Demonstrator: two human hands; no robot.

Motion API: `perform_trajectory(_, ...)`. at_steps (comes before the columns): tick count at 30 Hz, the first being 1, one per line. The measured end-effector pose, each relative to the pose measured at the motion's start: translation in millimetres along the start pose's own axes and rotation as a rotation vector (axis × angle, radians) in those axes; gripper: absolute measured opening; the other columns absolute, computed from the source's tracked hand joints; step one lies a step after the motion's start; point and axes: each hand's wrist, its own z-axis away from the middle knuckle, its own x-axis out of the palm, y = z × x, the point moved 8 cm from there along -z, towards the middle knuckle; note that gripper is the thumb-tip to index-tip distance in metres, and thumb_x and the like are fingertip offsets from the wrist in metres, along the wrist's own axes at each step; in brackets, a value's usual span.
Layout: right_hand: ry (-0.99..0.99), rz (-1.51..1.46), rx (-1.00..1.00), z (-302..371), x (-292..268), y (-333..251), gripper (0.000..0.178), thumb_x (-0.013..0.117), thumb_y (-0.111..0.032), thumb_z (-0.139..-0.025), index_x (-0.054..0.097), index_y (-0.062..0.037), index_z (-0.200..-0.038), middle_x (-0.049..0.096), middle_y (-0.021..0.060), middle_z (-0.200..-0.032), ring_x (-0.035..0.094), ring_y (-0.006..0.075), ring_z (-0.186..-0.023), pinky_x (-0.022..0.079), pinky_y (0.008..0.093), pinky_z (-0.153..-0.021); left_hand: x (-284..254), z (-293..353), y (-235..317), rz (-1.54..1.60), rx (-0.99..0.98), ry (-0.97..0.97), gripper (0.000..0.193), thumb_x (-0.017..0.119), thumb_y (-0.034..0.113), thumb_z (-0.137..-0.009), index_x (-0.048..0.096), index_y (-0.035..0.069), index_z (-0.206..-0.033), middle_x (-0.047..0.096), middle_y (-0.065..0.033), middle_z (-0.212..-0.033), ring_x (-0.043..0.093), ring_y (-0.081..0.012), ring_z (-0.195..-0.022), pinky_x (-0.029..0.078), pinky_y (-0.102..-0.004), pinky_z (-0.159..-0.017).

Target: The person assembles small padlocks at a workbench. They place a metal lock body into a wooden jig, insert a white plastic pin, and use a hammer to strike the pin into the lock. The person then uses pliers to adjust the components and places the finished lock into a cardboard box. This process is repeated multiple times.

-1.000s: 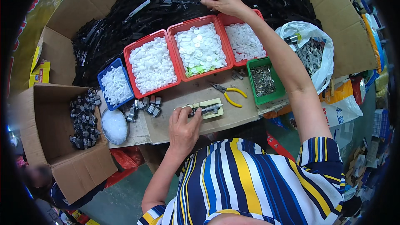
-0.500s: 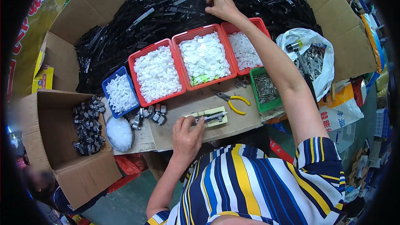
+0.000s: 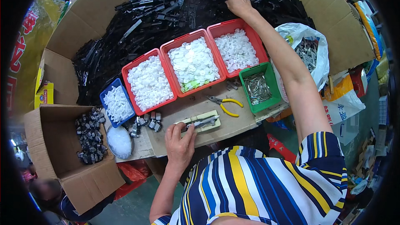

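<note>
Your left hand (image 3: 179, 143) flat on board, fingers loosely curled, fingertips pressing near end of jig (image 3: 200, 121); nothing enclosed in palm. Pliers (image 3: 225, 105) just right of jig, beyond fingertips. Small grey parts (image 3: 146, 123) left of hand, white bowl (image 3: 120, 141) further left. Past fingertips: red trays (image 3: 192, 64) of white caps, blue tray (image 3: 116, 104), green tray (image 3: 258, 87). Your right hand (image 3: 236, 0) far out, fingers down into black strips (image 3: 166, 12), touching them; can't tell if one pinched.
</note>
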Motion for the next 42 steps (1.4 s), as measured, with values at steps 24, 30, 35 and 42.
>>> perform_trajectory(24,-0.088,-0.831,-0.348,217.0,-177.6,-230.5,0.020,0.075,-0.012,-0.079,0.066,-0.0075,-0.096,0.061,0.0046,-0.097,0.061,0.0215,-0.097,0.042,0.0367,-0.079,25.1,-28.3,-40.2,1.525,-0.697,0.045,0.029,0.067,0.009,-0.098,0.066,-0.004,-0.123,0.071,-0.0091,-0.111,0.068,-0.0122,-0.090,0.055,-0.0259,-0.078)
perform_trajectory(30,-0.084,-0.558,-0.418,204.5,-192.0,-214.9,0.041,0.079,-0.020,-0.076,0.066,-0.0102,-0.114,0.058,0.0042,-0.115,0.057,0.0227,-0.110,0.041,0.0396,-0.085,-20.3,-29.8,-18.2,0.460,-0.169,0.007,0.035,0.072,0.002,-0.084,0.065,-0.003,-0.118,0.066,-0.0165,-0.099,0.067,-0.0280,-0.084,0.051,-0.0374,-0.073)
perform_trajectory(35,-0.276,-0.552,-0.513,225.7,-172.9,-215.9,0.032,0.078,-0.020,-0.078,0.068,-0.0086,-0.106,0.061,0.0035,-0.102,0.058,0.0211,-0.102,0.042,0.0385,-0.082,-23.8,-25.4,-2.1,0.219,0.009,0.021,0.032,0.073,0.001,-0.083,0.065,-0.002,-0.114,0.065,-0.0174,-0.104,0.065,-0.0355,-0.093,0.052,-0.0418,-0.078)
perform_trajectory(42,-0.304,-0.687,-0.500,236.8,-155.9,-219.5,0.031,0.079,-0.019,-0.078,0.067,-0.0069,-0.104,0.061,0.0048,-0.100,0.058,0.0223,-0.099,0.043,0.0386,-0.082,-23.0,-12.9,-10.7,0.208,0.011,-0.019,0.039,0.077,0.003,-0.080,0.066,0.000,-0.117,0.065,-0.0167,-0.108,0.065,-0.0346,-0.096,0.053,-0.0411,-0.082)
